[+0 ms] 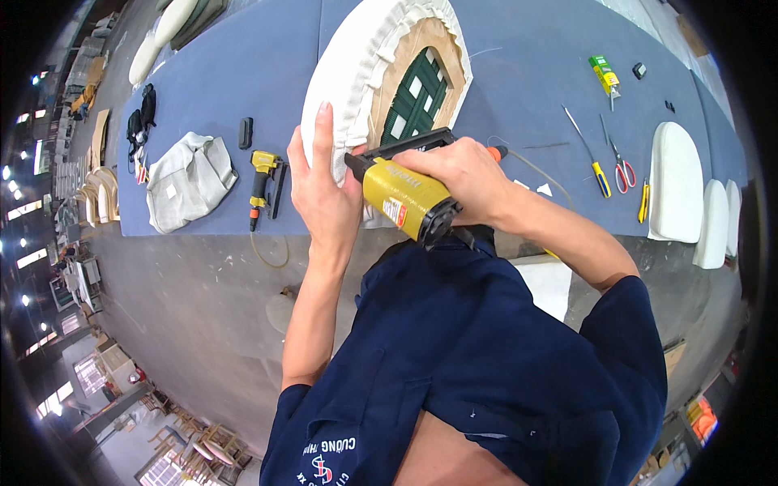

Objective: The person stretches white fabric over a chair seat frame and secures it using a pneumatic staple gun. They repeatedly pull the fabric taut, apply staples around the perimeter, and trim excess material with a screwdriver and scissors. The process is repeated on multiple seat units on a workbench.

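While right hand [458,174] clenches yellow staple gun [405,198] against white seat cushion [344,65] on blue desk [235,73], left hand [324,190] lies flat, released, steadying cushion. Risk: fingers close to nose, stray staple.

Single head cam, fisheye, looks steeply down over the torso at the blue bench [519,65]. Close on both hands, bench edge bends near the rim. Floor fills lower left. No second view.
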`<state>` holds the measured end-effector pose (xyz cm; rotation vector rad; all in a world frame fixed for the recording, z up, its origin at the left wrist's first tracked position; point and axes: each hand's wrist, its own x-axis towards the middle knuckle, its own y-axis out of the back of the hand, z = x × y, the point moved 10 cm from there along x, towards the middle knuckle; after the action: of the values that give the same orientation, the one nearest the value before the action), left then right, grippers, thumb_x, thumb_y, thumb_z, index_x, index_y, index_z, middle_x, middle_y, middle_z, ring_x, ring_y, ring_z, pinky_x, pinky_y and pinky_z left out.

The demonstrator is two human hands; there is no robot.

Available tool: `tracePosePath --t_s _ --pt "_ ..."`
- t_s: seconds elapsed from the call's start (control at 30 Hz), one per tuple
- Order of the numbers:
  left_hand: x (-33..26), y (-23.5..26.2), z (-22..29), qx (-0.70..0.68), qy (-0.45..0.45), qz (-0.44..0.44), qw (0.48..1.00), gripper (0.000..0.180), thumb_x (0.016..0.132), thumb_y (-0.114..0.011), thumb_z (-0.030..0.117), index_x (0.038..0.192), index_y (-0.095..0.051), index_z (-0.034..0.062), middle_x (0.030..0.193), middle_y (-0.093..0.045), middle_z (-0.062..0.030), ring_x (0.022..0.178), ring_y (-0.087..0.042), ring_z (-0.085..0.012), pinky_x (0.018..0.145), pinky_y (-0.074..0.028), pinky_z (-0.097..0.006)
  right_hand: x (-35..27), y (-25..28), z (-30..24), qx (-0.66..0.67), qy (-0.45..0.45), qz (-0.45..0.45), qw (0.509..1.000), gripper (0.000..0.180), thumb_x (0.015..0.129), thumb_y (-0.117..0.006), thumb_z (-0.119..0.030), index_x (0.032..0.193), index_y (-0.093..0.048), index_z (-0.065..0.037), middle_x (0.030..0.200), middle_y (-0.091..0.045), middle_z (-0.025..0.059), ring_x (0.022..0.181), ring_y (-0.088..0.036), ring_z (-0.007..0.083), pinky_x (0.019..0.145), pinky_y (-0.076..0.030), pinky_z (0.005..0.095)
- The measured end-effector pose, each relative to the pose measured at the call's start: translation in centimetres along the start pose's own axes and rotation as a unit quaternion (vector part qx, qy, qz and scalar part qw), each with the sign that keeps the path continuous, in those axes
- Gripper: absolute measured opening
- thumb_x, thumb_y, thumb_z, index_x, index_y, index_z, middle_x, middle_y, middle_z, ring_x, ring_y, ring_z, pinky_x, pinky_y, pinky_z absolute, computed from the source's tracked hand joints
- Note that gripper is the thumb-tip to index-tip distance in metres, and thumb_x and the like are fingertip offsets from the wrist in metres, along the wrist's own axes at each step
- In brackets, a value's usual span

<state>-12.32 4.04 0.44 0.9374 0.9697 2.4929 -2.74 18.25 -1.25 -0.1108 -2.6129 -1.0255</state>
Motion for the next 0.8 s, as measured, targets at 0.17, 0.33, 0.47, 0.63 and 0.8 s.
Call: tracePosePath --t_s 0.17,0.33,0.47,0.63,0.8 --pt "-0.2 0.5 -0.5 0.035 -0.015 0.030 0.999 0.089 0.082 -0.085 -0.001 0.163 -0.057 0.0243 0.142 -0.061 -0.0222 0.123 -0.067 -0.0435 0.092 -0.060 -0.048 0.3 0.1 1.0 -0.009 -0.011 -0.007 1.000 0.054 0.070 -0.092 -0.022 0.119 -0.071 -0.012 0.085 -0.077 0.0156 0.080 -0.076 0.0397 0.066 -0.058 0.0476" --pt "-1.4 1.0 -2.7 -0.114 -0.026 -0.059 0.991 0.102 0.081 -0.090 0.016 0.170 -0.040 0.0065 0.158 -0.057 -0.0222 0.145 -0.058 -0.0388 0.119 -0.047 -0.044 -3.2 0.0 7.8 0.008 -0.119 0.001 0.993 0.054 0.078 -0.087 -0.018 0.128 -0.069 -0.007 0.097 -0.078 0.0235 0.093 -0.074 0.0473 0.076 -0.061 0.0481" --pt "-6.4 -0.7 -5.7 -0.294 0.062 -0.090 0.949 0.113 0.081 -0.092 0.024 0.172 -0.030 -0.0010 0.162 -0.055 -0.0222 0.152 -0.052 -0.0327 0.128 -0.035 -0.043 -13.5 -3.0 19.5 -0.135 -0.337 0.019 0.932 0.054 0.087 -0.084 -0.021 0.136 -0.069 -0.005 0.104 -0.079 0.0268 0.099 -0.078 0.0470 0.084 -0.061 0.0499" --pt "-7.8 -1.2 -3.1 -0.258 0.023 -0.052 0.965 0.105 0.077 -0.090 0.015 0.169 -0.040 0.0049 0.165 -0.055 -0.0191 0.148 -0.057 -0.0365 0.123 -0.043 -0.045 -25.3 -6.8 28.3 -0.187 -0.476 -0.099 0.854 0.056 0.096 -0.077 -0.024 0.148 -0.065 -0.007 0.124 -0.077 0.0283 0.117 -0.076 0.0427 0.098 -0.060 0.0473" --pt "-8.5 0.2 -1.1 -0.213 -0.025 0.014 0.977 0.103 0.075 -0.087 0.006 0.168 -0.043 0.0063 0.165 -0.053 -0.0188 0.143 -0.060 -0.0393 0.118 -0.048 -0.047 -12.9 -5.2 14.6 0.285 -0.351 0.093 0.887 0.039 0.110 -0.070 -0.024 0.141 -0.068 -0.001 0.129 -0.076 0.0111 0.118 -0.071 0.0226 0.101 -0.057 0.0408"
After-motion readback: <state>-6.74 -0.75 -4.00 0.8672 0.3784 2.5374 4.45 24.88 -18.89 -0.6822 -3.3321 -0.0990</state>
